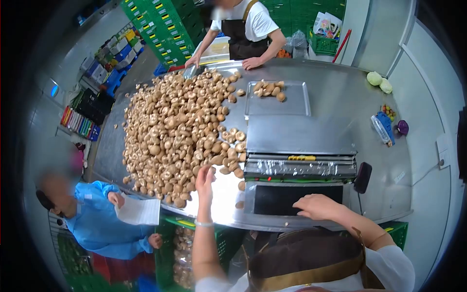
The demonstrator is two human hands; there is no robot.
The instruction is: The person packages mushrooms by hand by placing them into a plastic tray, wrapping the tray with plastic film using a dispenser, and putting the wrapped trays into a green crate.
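Observation:
My left hand (pixel 205 184) is raised at the near right edge of a large pile of shiitake mushrooms (pixel 170 126). Its fingers point up and away, apart from the thumb, and I see nothing gripped in them; a few mushrooms lie just beyond the fingertips. My right hand (pixel 317 207) hovers over or rests on the black plate (pixel 277 198) of a film wrapping machine, fingers stretched to the left, holding nothing. Behind the plate sits the machine's roll of clear film (pixel 296 168). A shallow metal tray (pixel 302 104) farther back bears several mushrooms.
Across the steel table (pixel 335 87), a person in an apron (pixel 245 29) touches the pile's far edge. At left, a person in blue (pixel 107 224) holds paper (pixel 138 210). Cabbages (pixel 378 82) and a small black display (pixel 363 178) are at right. Green crates (pixel 163 29) stand behind.

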